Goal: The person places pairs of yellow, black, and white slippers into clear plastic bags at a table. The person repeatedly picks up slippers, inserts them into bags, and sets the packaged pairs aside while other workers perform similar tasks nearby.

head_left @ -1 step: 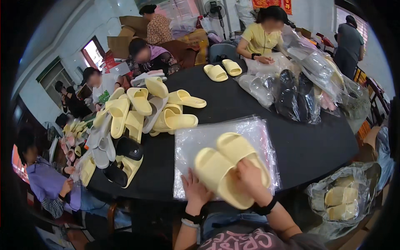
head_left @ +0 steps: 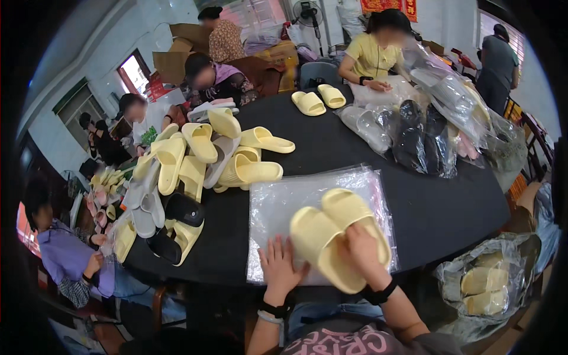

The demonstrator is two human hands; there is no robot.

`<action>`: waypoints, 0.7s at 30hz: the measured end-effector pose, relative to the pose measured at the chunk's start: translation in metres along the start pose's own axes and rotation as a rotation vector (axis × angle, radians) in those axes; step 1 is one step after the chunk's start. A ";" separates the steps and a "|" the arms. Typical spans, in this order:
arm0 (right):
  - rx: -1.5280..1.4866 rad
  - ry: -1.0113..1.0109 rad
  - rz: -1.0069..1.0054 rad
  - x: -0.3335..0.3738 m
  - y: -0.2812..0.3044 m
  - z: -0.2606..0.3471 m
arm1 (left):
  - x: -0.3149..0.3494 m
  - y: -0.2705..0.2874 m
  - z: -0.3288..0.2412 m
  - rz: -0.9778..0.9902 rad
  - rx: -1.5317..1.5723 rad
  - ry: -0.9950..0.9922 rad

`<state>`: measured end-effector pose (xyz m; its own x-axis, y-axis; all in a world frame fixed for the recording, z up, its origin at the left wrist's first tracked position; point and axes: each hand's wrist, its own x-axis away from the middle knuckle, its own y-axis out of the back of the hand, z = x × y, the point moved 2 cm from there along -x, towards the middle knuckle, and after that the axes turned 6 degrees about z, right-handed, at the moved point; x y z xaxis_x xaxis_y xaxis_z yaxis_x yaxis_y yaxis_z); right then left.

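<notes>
A pair of pale yellow slide slippers (head_left: 315, 232) is gripped in my right hand (head_left: 362, 251), its fingers closed round their inner sides. The pair hangs tilted above a stack of clear plastic bags (head_left: 269, 207) at the table's near edge. My left hand (head_left: 280, 264) lies on the lower left part of that stack, fingers spread, with nothing in it. To the left is a heap of loose yellow slippers (head_left: 261, 171), mixed with grey slippers (head_left: 142, 222) and black slippers (head_left: 184, 210).
Another yellow pair (head_left: 309, 103) stands at the far edge of the black table (head_left: 331, 142). Bagged grey and black slippers (head_left: 408, 133) pile up at the right, by a person in yellow (head_left: 370, 56). A bag of yellow slippers (head_left: 485, 281) sits low right. Other people work at the left.
My right hand has shifted the slipper pair slightly to the right. The fingers of my left hand show more fully, spread on the bags.
</notes>
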<state>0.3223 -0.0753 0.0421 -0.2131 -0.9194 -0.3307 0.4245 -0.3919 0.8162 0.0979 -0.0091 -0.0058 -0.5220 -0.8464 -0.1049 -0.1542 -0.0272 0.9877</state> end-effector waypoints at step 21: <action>0.038 -0.046 -0.078 0.001 -0.016 -0.040 | -0.167 0.045 0.124 -0.096 0.793 0.192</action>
<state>0.3505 -0.0710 0.0100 -0.2846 -0.8833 -0.3726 0.3719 -0.4599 0.8063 0.0740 0.1974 0.0419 -0.3352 -0.9376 -0.0920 -0.7753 0.2191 0.5923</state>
